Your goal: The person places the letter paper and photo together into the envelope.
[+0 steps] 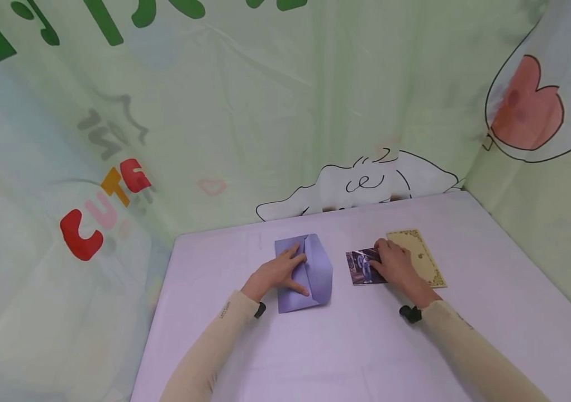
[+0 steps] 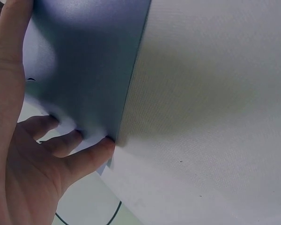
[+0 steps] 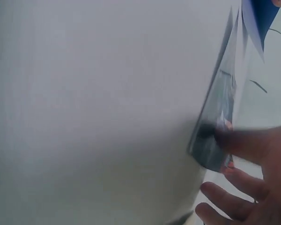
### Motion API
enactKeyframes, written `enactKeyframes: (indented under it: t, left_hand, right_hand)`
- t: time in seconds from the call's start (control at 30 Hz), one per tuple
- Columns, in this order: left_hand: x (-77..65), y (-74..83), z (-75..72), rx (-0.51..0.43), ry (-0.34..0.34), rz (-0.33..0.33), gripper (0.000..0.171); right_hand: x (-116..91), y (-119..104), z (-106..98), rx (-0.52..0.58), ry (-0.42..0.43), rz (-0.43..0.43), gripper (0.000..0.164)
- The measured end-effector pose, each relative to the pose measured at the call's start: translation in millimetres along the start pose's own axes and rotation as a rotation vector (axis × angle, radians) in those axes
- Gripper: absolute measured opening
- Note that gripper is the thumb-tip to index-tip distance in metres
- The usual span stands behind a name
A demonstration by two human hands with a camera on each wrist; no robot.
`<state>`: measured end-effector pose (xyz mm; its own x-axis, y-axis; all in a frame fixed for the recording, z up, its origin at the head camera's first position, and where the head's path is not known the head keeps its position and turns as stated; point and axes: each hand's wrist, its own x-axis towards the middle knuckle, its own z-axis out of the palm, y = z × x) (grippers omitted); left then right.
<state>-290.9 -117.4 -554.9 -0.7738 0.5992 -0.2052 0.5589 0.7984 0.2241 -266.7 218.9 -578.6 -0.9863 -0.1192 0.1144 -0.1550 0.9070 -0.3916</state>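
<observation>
A purple envelope (image 1: 293, 301) lies on the table with its flap (image 1: 322, 268) folded out to the right. My left hand (image 1: 280, 272) rests on it with fingers and thumb spread; in the left wrist view the fingertips (image 2: 107, 143) touch the envelope (image 2: 98, 56). To the right, my right hand (image 1: 395, 262) pinches a glossy picture card (image 1: 361, 268) by its right end. The right wrist view shows the thumb (image 3: 239, 143) against the card (image 3: 210, 150), blurred. Partly under that hand lies a cream card with an ornate gold border (image 1: 418, 248).
A pale lilac cloth covers the table (image 1: 315, 357). Printed curtains (image 1: 265, 111) hang behind it and at both sides. A dark wrist device (image 1: 410, 314) sits at the right cuff, another (image 1: 260, 310) at the left.
</observation>
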Motion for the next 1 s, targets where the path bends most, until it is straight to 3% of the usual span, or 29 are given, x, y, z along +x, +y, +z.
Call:
enactKeyframes:
  t: [0.17, 0.3, 0.43, 0.53, 0.77, 1.0]
  left_hand:
    - [2.4, -2.1, 3.3, -0.003, 0.011, 0.017, 0.087]
    - [3.3, -2.1, 4.6, -0.005, 0.007, 0.016, 0.087]
    - [3.6, -1.8, 4.6, -0.005, -0.001, 0.006, 0.086]
    - [3.1, -1.2, 3.3, -0.010, 0.000, 0.001, 0.086]
    - [2.1, -1.3, 2.5, -0.012, 0.002, 0.001, 0.087]
    - [1.5, -2.0, 1.7, -0.009, 0.012, 0.009, 0.087]
  right_hand:
    - [0.6, -1.8, 3.0, 0.047, 0.047, 0.076, 0.024]
    - [1.3, 3.1, 1.6, 0.148, 0.084, 0.066, 0.016]
    - [4.3, 10.6, -3.3, 0.303, 0.069, 0.052, 0.019]
    - [7.7, 15.2, -7.5, 0.385, 0.027, 0.090, 0.023]
    - [13.6, 19.2, -13.3, 0.423, -0.023, 0.144, 0.025]
    - [15.2, 16.1, -15.3, 0.446, -0.006, 0.105, 0.023]
